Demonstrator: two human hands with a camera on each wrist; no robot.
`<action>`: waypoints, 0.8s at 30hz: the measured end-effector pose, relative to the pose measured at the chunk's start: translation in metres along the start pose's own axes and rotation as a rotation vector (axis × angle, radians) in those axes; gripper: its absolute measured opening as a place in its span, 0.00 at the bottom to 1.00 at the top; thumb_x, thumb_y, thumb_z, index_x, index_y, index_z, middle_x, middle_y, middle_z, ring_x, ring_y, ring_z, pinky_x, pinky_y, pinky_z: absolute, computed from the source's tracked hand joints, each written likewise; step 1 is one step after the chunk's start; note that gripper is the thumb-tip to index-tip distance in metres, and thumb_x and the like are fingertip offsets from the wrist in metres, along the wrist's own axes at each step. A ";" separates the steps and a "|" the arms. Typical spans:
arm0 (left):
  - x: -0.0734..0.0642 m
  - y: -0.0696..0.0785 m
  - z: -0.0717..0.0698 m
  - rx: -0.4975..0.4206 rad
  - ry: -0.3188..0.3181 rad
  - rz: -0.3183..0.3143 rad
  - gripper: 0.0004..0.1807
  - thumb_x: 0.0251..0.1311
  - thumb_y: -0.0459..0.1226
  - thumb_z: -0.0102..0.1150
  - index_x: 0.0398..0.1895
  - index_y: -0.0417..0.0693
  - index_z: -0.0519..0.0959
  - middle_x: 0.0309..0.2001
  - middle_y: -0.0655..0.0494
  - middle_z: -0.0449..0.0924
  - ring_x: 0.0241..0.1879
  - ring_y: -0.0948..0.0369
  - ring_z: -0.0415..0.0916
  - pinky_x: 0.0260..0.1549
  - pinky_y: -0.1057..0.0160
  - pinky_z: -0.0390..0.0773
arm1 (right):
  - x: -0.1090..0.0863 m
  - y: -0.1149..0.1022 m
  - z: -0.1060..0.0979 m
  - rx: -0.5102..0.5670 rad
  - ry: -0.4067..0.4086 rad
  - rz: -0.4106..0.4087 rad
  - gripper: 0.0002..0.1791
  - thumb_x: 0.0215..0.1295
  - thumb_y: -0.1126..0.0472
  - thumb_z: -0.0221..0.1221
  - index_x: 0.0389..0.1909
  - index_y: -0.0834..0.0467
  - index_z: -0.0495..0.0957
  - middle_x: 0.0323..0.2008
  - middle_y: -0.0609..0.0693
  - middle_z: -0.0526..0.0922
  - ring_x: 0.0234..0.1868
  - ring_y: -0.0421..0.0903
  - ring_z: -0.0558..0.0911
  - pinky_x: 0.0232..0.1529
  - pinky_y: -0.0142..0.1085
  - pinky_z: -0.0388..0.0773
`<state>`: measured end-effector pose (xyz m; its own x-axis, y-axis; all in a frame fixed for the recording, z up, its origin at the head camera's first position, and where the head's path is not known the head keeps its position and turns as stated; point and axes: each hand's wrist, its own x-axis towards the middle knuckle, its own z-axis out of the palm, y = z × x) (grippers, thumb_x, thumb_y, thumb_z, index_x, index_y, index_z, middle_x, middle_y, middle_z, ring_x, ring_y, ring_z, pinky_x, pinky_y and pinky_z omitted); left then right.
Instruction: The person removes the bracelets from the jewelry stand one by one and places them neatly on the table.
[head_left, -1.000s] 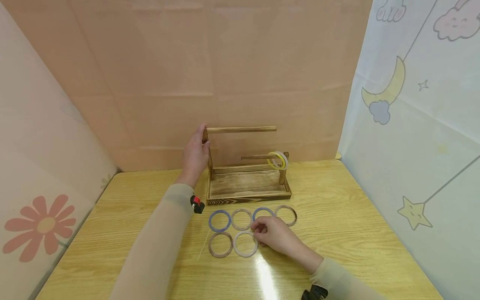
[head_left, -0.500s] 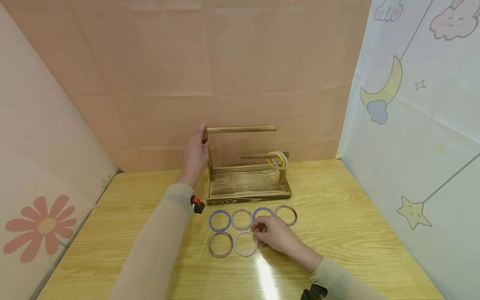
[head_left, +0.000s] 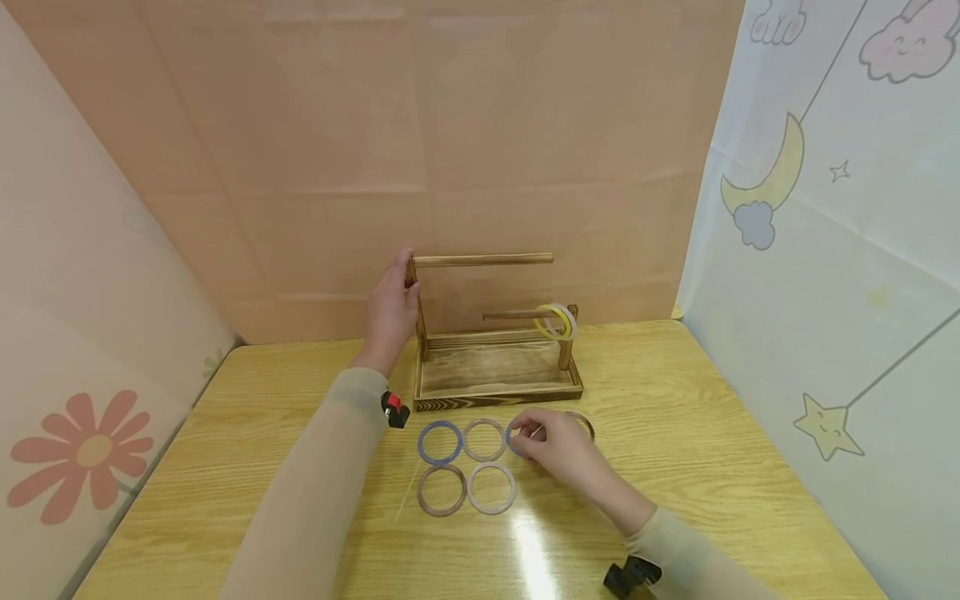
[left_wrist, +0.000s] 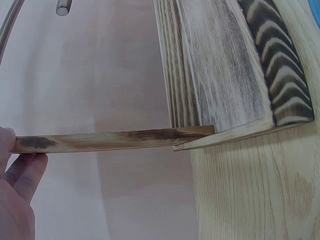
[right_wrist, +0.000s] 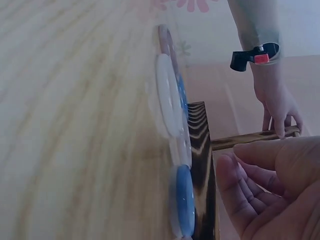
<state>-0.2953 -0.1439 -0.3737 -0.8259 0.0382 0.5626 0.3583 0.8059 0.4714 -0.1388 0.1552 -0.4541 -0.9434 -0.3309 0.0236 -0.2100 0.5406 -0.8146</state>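
My left hand grips the top of the left upright of a wooden bangle stand. A yellow bangle and a whitish bangle hang on its lower bar. Over the table my right hand is held with loosely bent fingers. Thumb and forefinger sit near each other with nothing seen between them in the right wrist view. Beneath it lies a blue bangle, partly hidden, and a dark brown bangle shows just behind the hand.
Flat in front of the stand lie another blue bangle, a pinkish bangle, a brown bangle and a white bangle. The stand's upper bar ends free on the right. Printed cloth walls enclose the table.
My right hand has moved slightly up and right, off the white bangle's edge to over the blue one. My left hand stays on the stand.
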 end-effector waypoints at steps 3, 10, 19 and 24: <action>0.000 -0.001 0.001 -0.001 -0.002 -0.002 0.36 0.81 0.29 0.61 0.85 0.52 0.61 0.69 0.39 0.79 0.55 0.40 0.84 0.55 0.39 0.84 | 0.003 -0.003 -0.006 0.007 0.045 0.017 0.09 0.75 0.64 0.71 0.52 0.60 0.88 0.34 0.46 0.86 0.29 0.49 0.87 0.26 0.35 0.80; 0.000 -0.001 0.001 -0.001 -0.013 -0.011 0.36 0.81 0.30 0.60 0.85 0.53 0.60 0.68 0.39 0.79 0.55 0.40 0.84 0.55 0.39 0.84 | 0.011 -0.007 -0.023 -0.016 0.157 0.004 0.14 0.77 0.61 0.71 0.58 0.59 0.87 0.38 0.47 0.88 0.32 0.48 0.88 0.29 0.36 0.82; 0.001 -0.002 0.003 -0.003 -0.012 -0.012 0.36 0.81 0.29 0.61 0.85 0.53 0.60 0.68 0.39 0.79 0.54 0.40 0.84 0.53 0.39 0.85 | 0.023 -0.008 -0.044 -0.086 0.323 -0.095 0.16 0.76 0.61 0.72 0.60 0.58 0.87 0.44 0.48 0.89 0.41 0.45 0.89 0.43 0.42 0.88; 0.001 -0.003 0.004 -0.006 -0.014 -0.015 0.35 0.81 0.29 0.60 0.85 0.52 0.61 0.70 0.40 0.78 0.55 0.40 0.84 0.55 0.39 0.84 | 0.031 -0.006 -0.054 -0.100 0.385 -0.141 0.17 0.76 0.62 0.71 0.62 0.60 0.86 0.46 0.51 0.89 0.46 0.49 0.89 0.48 0.46 0.89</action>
<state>-0.2990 -0.1441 -0.3767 -0.8372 0.0342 0.5458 0.3482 0.8029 0.4838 -0.1808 0.1836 -0.4170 -0.9268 -0.1039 0.3610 -0.3497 0.5895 -0.7282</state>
